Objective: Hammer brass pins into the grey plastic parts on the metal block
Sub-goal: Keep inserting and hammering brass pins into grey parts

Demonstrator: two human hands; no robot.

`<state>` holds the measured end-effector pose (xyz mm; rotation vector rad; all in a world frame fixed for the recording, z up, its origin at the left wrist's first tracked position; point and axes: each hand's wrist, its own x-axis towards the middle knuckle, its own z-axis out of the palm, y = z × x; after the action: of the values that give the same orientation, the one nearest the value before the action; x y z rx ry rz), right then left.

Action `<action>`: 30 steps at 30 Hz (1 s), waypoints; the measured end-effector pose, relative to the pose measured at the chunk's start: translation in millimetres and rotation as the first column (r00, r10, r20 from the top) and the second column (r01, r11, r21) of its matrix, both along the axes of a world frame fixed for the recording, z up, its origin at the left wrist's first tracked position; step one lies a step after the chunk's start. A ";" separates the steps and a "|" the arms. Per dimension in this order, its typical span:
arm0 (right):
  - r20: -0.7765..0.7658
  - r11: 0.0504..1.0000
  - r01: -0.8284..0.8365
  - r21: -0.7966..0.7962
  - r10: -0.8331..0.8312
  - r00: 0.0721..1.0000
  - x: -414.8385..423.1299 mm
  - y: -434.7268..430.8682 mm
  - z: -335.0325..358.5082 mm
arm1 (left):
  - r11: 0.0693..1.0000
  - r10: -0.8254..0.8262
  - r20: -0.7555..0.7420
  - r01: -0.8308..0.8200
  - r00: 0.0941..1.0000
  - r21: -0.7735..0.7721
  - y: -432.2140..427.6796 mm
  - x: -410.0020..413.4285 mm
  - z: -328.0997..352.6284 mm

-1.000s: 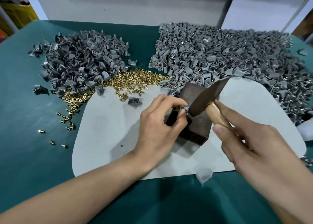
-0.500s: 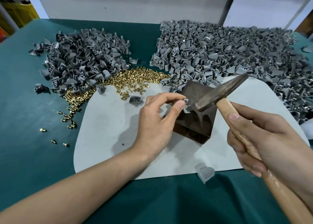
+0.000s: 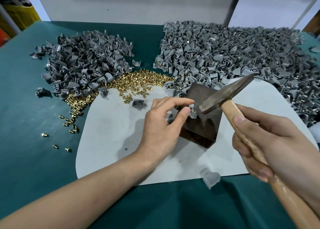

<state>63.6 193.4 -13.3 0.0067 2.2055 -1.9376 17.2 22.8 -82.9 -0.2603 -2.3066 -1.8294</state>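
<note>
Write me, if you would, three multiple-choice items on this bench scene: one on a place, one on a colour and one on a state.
1. Where does the heap of loose brass pins lie?
A. In a tray at the near edge
B. Between the left grey pile and the right grey pile, at the far edge of the pale mat
C. Inside a box on the left

2. What colour is the table cover?
A. Red
B. Teal green
C. Black

3. What is the left hand doing?
A. Lying flat on the mat
B. Hanging off the table
C. Pinching a grey part on the metal block

Answers:
1 B: the gold heap sits between the two piles.
2 B: teal shows all round the mat.
3 C: thumb and forefinger pinch the part beside the head of the hammer, which the right hand grips.
</note>
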 end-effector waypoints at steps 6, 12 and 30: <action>-0.278 0.921 0.063 0.384 0.050 0.959 11.4 -2.6 2.9 | 0.985 0.070 -0.298 -0.113 0.952 -0.130 3.6 2.6 -2.5; -0.342 0.836 0.127 0.533 0.075 0.937 6.0 -0.3 0.3 | 0.985 0.064 -0.299 -0.109 0.952 -0.135 4.2 3.6 -5.0; -0.325 0.865 0.116 0.489 0.058 0.944 0.9 -0.1 -3.8 | 0.987 0.058 -0.226 -0.090 0.972 -0.132 0.6 1.3 -4.2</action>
<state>64.5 193.3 -17.1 -0.2231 2.8914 -1.3918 18.5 23.5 -87.0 -0.3731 -2.2593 -1.5188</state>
